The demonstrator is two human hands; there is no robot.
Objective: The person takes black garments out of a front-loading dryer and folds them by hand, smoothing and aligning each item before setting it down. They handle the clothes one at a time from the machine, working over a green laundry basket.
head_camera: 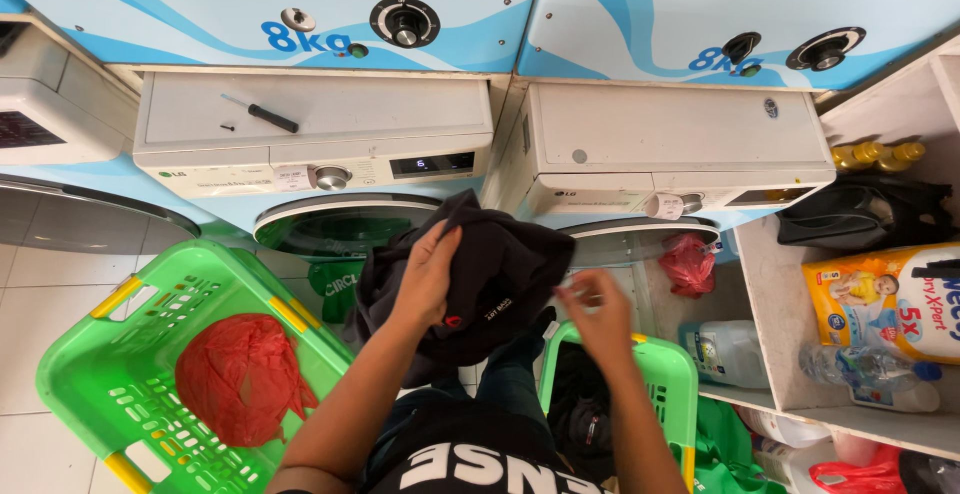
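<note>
Hands raised: left hand (428,279) grips black garment (490,279), right hand (600,316) pinches its edge, blurred.

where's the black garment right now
In the head view the black garment is at centre, held up by the left hand in front of the left washing machine's door, with the right hand just beside it.

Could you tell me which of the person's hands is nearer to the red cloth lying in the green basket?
Left. The left hand grips the black garment, up and right of the red cloth; the right hand is farther right, beyond the garment.
</note>
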